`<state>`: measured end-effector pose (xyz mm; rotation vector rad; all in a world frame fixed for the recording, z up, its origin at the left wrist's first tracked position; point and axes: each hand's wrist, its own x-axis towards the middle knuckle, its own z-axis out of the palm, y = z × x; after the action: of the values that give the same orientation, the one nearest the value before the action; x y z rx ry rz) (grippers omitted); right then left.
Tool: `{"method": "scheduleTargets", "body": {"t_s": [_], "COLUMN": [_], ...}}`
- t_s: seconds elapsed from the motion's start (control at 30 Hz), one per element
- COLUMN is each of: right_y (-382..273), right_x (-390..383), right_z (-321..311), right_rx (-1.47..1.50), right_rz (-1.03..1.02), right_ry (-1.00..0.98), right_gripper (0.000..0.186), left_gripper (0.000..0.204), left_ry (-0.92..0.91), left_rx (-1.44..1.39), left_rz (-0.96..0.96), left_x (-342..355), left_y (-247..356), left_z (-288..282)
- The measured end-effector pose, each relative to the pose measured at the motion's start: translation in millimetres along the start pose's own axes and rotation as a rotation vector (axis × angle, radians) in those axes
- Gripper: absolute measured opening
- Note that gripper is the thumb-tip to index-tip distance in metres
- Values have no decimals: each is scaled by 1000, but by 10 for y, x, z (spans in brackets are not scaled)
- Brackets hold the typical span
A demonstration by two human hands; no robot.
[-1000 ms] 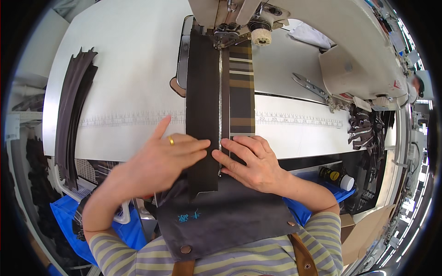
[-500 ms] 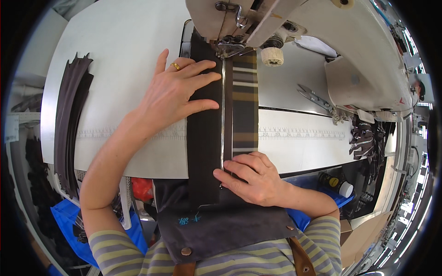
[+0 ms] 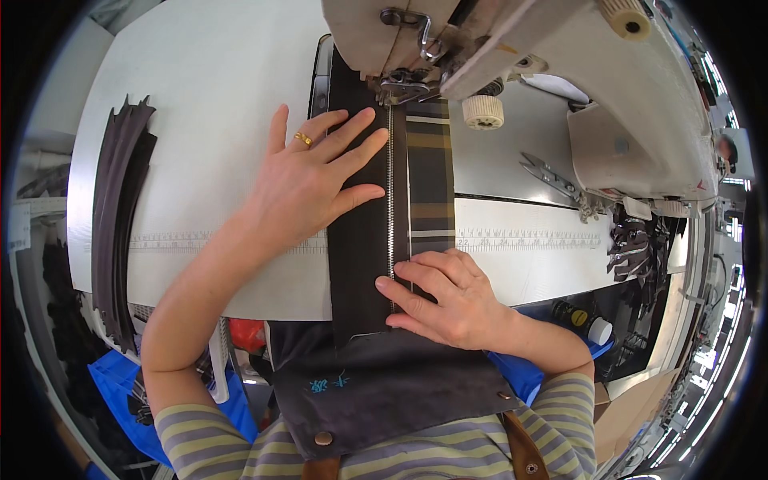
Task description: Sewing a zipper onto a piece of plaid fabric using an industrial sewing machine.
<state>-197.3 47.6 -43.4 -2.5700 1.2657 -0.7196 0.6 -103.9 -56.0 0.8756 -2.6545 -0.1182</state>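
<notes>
A metal-toothed zipper [image 3: 390, 210] on dark tape lies lengthwise on a strip of black fabric [image 3: 356, 264], its far end under the presser foot [image 3: 398, 94] of a sewing machine. My left hand [image 3: 312, 176], with a gold ring, rests flat on the black fabric, fingers spread and tips beside the zipper teeth. Nearer me, my right hand [image 3: 448, 300] has its fingers bent and closed on the zipper and the cloth edge by its near end. Striped brown and grey fabric [image 3: 432, 180] shows to the right of the zipper, partly covered by my right fingers.
The sewing machine [image 3: 640, 96] arches over the right side. Thread snips [image 3: 552, 176] lie beside its base. Dark fabric strips [image 3: 120, 208] hang over the table's left edge. A printed ruler [image 3: 520, 240] crosses the white table. A bottle [image 3: 588, 324] sits in a blue tray at lower right.
The fabric and zipper have slid away from me, toward the presser foot, and my right hand has moved along with them. My left hand stays in about the same place.
</notes>
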Motion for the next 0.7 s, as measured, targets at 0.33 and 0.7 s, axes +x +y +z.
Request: {"method": "scheduleTargets", "body": {"t_s": [0.33,0.7], "right_y": [174,487], "right_x": [134,383], "right_z": [-38,-67], "right_rx": [-10,-15], "right_rz": [-35,-32], "right_ry": [-33,-10], "right_gripper": [46,42], "left_gripper": [63,54], "left_ry": [31,122], "left_rx": [-83,-154], "left_rz": [48,23], "left_x": [5,49], "left_y": [23,83], "left_z": [68,65]}}
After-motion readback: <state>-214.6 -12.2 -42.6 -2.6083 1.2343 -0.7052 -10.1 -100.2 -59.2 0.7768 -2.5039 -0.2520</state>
